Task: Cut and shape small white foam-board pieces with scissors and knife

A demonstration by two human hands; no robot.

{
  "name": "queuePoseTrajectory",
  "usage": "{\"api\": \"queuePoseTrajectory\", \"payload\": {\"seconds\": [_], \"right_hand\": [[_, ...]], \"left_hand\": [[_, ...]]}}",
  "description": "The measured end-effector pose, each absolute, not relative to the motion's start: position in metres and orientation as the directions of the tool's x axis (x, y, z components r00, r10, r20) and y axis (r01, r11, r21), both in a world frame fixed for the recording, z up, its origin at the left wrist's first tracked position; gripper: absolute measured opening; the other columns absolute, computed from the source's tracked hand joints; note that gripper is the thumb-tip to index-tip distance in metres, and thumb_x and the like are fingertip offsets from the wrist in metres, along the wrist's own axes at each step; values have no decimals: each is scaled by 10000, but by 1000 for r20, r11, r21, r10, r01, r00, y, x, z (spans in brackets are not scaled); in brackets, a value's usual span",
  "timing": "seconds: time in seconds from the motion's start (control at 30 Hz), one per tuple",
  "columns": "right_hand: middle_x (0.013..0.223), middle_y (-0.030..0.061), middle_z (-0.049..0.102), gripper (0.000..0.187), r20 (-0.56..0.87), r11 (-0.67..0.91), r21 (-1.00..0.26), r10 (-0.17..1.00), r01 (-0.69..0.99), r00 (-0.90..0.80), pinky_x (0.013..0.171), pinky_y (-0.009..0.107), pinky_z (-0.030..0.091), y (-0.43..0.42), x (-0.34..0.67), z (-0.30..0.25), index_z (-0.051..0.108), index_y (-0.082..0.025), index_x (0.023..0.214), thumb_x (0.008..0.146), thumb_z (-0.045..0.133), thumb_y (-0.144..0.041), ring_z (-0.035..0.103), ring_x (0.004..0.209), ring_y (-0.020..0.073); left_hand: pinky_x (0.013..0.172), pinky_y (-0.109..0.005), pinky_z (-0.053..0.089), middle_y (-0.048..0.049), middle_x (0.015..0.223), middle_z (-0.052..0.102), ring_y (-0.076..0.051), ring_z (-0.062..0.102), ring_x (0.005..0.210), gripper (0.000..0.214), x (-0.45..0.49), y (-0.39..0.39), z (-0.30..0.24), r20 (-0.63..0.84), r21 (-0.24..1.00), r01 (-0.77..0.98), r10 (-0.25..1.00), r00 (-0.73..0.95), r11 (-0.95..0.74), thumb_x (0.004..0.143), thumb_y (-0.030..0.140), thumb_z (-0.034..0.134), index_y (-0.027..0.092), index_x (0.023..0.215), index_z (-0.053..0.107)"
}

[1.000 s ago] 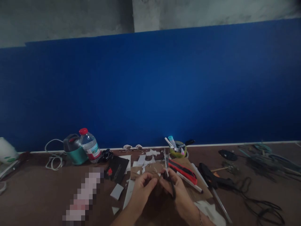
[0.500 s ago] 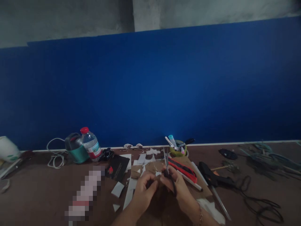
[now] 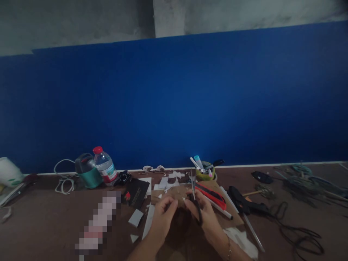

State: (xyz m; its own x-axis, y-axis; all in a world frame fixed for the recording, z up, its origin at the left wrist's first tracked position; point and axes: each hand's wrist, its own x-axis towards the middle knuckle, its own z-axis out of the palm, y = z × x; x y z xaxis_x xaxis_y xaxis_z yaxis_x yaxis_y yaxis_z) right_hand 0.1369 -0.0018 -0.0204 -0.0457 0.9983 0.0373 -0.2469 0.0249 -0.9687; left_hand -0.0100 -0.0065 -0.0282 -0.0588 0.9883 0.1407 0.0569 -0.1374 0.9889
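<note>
My right hand (image 3: 204, 214) grips a pair of black-handled scissors (image 3: 194, 195), blades pointing away from me. My left hand (image 3: 162, 214) is closed in a pinch right beside the blades, holding a small piece I cannot make out. Both hands hover over a brown cardboard sheet (image 3: 174, 194) strewn with white paper scraps (image 3: 165, 184).
A red box cutter (image 3: 210, 193), a white pen (image 3: 221, 210) and a black glue gun (image 3: 244, 204) lie right of my hands. A yellow cup of markers (image 3: 205, 173), a water bottle (image 3: 104, 167), a teal jug (image 3: 87, 173), a black card (image 3: 134, 194) and tangled cables (image 3: 304, 232) sit around.
My hands shifted slightly upward and the left fingers re-pinched; the scissors' blades went from slightly parted to closed. The view barely moved.
</note>
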Motion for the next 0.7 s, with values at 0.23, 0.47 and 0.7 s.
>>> {"api": "queuePoseTrajectory", "payload": {"seconds": [0.23, 0.47, 0.7], "right_hand": [[783, 10, 586, 292, 117, 98, -990, 971, -100, -206, 657, 262, 462, -6, 136, -25, 572, -181, 934, 750, 672, -385, 551, 714, 163], [805, 18, 608, 268, 114, 117, -993, 964, 0, -239, 683, 252, 450, -8, 136, -19, 589, -162, 951, 731, 673, -290, 554, 749, 167], [812, 31, 649, 300, 158, 156, -987, 967, -24, -200, 643, 251, 459, -8, 134, -28, 621, -167, 970, 725, 711, -316, 553, 696, 163]], "left_hand": [[623, -236, 375, -24, 750, 618, -160, 505, 668, 257, -8, -2, -10, 106, 994, 32, 964, -244, -101, 766, 423, 598, 176, 702, 632], [614, -222, 395, 5, 623, 585, -154, 529, 652, 209, 13, -6, 6, -20, 985, -172, 968, -251, -24, 698, 371, 662, 171, 650, 629], [701, -269, 468, -27, 725, 652, -182, 602, 736, 228, 26, -12, -4, -143, 897, -440, 972, -185, 48, 634, 351, 731, 167, 745, 657]]}}
